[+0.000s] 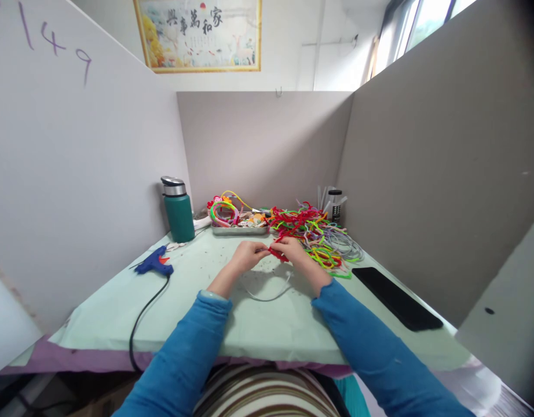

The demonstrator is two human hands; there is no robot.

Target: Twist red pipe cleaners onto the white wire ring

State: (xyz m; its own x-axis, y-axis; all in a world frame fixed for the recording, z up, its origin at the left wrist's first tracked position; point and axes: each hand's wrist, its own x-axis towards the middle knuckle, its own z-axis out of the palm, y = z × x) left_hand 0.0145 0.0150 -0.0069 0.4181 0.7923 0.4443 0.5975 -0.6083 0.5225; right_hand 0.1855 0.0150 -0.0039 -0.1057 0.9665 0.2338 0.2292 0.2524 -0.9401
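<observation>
Both hands meet over the middle of the table, their fingertips pinched close together. My right hand (pixel 289 249) is closed on a red pipe cleaner (pixel 279 255), whose fuzzy bends show beneath and beside the fingers. My left hand (pixel 248 255) pinches at the left end of that same red piece. A thin pale hoop (pixel 267 299) curves on the table below the hands, its upper part hidden by them. Just behind my right hand lies a tangled heap of coloured pipe cleaners (pixel 323 240), mostly red, yellow, green and grey.
A metal tray (pixel 240 231) of small craft pieces and colourful hoops stands at the back. At left are a green bottle (pixel 179 217) and a blue glue gun (pixel 154 262) with a black cord. A black phone-like slab (pixel 396 298) lies right. Partitions enclose three sides.
</observation>
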